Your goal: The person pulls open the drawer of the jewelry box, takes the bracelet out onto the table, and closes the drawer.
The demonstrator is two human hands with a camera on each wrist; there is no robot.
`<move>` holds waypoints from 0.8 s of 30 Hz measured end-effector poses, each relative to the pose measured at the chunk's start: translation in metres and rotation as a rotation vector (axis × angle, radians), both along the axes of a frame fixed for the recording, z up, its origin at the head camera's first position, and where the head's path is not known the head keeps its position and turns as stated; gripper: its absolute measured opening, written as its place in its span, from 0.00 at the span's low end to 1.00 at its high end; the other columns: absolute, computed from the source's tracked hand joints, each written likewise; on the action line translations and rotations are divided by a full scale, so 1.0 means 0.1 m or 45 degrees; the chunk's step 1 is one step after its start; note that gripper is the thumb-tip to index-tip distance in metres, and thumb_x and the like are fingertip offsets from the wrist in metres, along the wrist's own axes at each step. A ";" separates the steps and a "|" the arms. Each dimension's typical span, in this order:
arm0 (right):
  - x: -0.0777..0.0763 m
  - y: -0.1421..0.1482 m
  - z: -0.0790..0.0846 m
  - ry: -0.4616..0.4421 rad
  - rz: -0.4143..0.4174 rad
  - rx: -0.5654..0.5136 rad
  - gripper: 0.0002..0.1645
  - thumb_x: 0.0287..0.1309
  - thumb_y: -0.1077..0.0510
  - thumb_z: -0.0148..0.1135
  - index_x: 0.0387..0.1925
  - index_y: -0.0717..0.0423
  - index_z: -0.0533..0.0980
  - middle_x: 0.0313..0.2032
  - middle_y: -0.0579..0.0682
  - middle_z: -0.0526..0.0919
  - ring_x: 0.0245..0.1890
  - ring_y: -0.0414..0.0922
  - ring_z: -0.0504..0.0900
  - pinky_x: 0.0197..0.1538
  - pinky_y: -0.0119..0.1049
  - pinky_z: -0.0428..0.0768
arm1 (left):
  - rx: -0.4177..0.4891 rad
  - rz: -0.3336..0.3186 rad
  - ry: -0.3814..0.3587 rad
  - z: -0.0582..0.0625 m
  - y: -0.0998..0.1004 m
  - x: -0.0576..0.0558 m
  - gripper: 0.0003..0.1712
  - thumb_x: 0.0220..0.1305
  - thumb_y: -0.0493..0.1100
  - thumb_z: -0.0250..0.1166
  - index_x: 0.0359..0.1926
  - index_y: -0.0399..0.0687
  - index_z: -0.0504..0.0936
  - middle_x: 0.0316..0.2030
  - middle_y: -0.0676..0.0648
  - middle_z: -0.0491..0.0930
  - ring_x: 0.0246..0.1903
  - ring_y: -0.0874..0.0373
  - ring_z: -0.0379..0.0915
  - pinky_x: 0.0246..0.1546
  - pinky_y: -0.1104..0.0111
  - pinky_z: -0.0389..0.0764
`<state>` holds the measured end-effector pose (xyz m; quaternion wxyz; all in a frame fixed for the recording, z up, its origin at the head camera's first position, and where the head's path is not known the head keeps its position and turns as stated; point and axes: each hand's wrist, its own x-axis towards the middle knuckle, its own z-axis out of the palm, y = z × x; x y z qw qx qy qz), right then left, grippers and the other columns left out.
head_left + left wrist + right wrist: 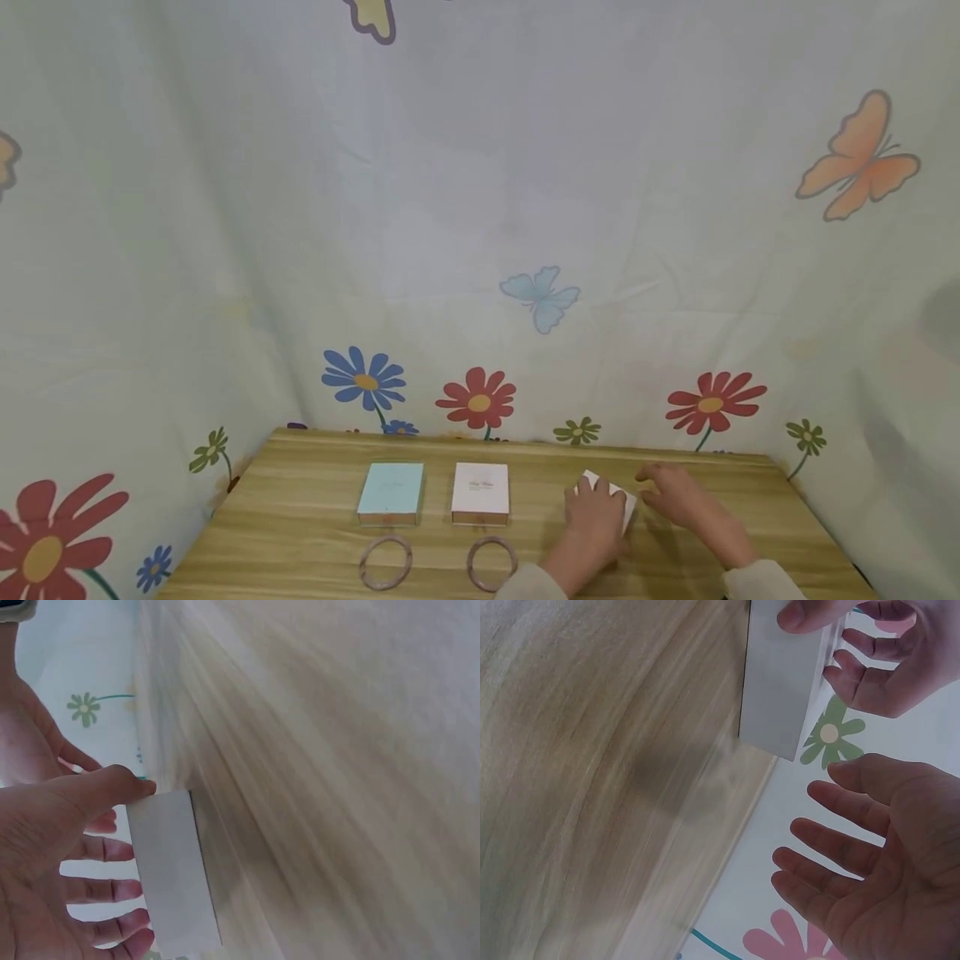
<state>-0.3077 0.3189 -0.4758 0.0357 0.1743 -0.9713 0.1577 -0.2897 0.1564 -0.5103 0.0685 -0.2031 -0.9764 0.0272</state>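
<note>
A small white box (174,874) sits on the wooden table at the right, turned at an angle. My left hand (594,521) holds it from above, with the fingers over its top and the thumb against its near side, covering much of it. Just right of the box, my right hand (678,498) hovers with loosely bent, spread fingers and nothing in them; in the right wrist view the right hand (877,847) is apart from the box. Left of my left hand lies a purplish bangle (470,567), below a white lettered box (480,485).
A mint-green box (392,487) stands further left on the table (300,508), with a second purplish bangle (362,567) in front of it. A pale curtain (450,208) printed with flowers and butterflies rises behind the table and along both sides.
</note>
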 end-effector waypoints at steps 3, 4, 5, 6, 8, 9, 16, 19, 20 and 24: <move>0.01 -0.01 -0.01 0.022 0.029 -0.004 0.09 0.58 0.65 0.70 0.41 0.65 0.82 0.40 0.58 0.86 0.45 0.61 0.84 0.50 0.56 0.81 | 0.004 -0.025 -0.002 -0.01 -0.05 -0.02 0.36 0.40 0.71 0.78 0.53 0.72 0.81 0.52 0.58 0.77 0.53 0.54 0.70 0.48 0.57 0.76; 0.01 -0.02 -0.02 0.023 0.030 -0.006 0.09 0.57 0.65 0.70 0.40 0.65 0.83 0.40 0.57 0.86 0.45 0.60 0.84 0.50 0.56 0.81 | -0.001 -0.036 -0.003 -0.02 -0.07 -0.03 0.36 0.40 0.71 0.78 0.53 0.73 0.81 0.52 0.59 0.76 0.53 0.54 0.70 0.48 0.57 0.76; 0.02 -0.02 -0.03 0.023 0.026 -0.009 0.09 0.57 0.65 0.70 0.40 0.65 0.83 0.40 0.57 0.86 0.44 0.60 0.84 0.50 0.56 0.81 | -0.009 -0.053 -0.001 -0.01 -0.09 -0.04 0.37 0.39 0.71 0.78 0.54 0.73 0.81 0.52 0.59 0.76 0.53 0.55 0.70 0.47 0.58 0.76; 0.02 -0.02 -0.03 0.021 0.020 -0.014 0.09 0.57 0.66 0.70 0.40 0.65 0.83 0.40 0.57 0.86 0.44 0.60 0.84 0.50 0.56 0.81 | -0.018 -0.073 0.008 -0.01 -0.11 -0.05 0.37 0.39 0.71 0.79 0.53 0.74 0.81 0.51 0.60 0.76 0.51 0.56 0.70 0.46 0.59 0.76; 0.03 -0.01 -0.04 0.020 0.007 -0.013 0.09 0.57 0.65 0.71 0.40 0.64 0.83 0.40 0.56 0.86 0.44 0.59 0.84 0.50 0.56 0.82 | -0.030 -0.119 0.021 -0.01 -0.15 -0.08 0.36 0.39 0.69 0.80 0.53 0.74 0.81 0.50 0.61 0.76 0.49 0.57 0.71 0.44 0.60 0.77; 0.03 -0.01 -0.05 0.020 0.003 -0.014 0.09 0.57 0.65 0.71 0.40 0.64 0.83 0.40 0.56 0.86 0.44 0.59 0.84 0.50 0.56 0.82 | -0.042 -0.145 0.025 0.00 -0.18 -0.10 0.36 0.39 0.68 0.80 0.54 0.74 0.81 0.50 0.62 0.76 0.48 0.58 0.71 0.43 0.61 0.77; 0.06 -0.04 -0.05 0.013 -0.026 -0.030 0.09 0.57 0.65 0.71 0.40 0.63 0.83 0.42 0.57 0.86 0.45 0.60 0.84 0.50 0.56 0.81 | -0.057 -0.358 0.029 0.05 -0.40 -0.25 0.28 0.39 0.59 0.84 0.44 0.69 0.84 0.39 0.61 0.75 0.36 0.61 0.73 0.29 0.68 0.74; 0.06 -0.06 -0.05 0.001 -0.047 -0.034 0.09 0.57 0.64 0.70 0.40 0.63 0.83 0.42 0.57 0.85 0.44 0.59 0.84 0.50 0.56 0.81 | -0.041 -0.424 0.027 0.09 -0.49 -0.29 0.24 0.38 0.56 0.85 0.37 0.66 0.83 0.35 0.61 0.74 0.32 0.63 0.71 0.27 0.72 0.70; 0.06 -0.07 -0.05 -0.005 -0.050 -0.034 0.09 0.57 0.64 0.70 0.40 0.63 0.83 0.43 0.57 0.85 0.44 0.60 0.84 0.50 0.56 0.81 | -0.035 -0.442 0.021 0.10 -0.52 -0.29 0.24 0.38 0.55 0.85 0.36 0.65 0.83 0.35 0.61 0.74 0.31 0.64 0.70 0.27 0.73 0.69; 0.04 -0.11 -0.09 -0.030 -0.074 -0.033 0.09 0.56 0.65 0.70 0.40 0.62 0.83 0.42 0.58 0.85 0.45 0.60 0.84 0.51 0.57 0.81 | -0.012 -0.532 -0.006 0.17 -0.61 -0.33 0.24 0.39 0.51 0.86 0.36 0.61 0.82 0.34 0.60 0.74 0.29 0.66 0.68 0.28 0.77 0.68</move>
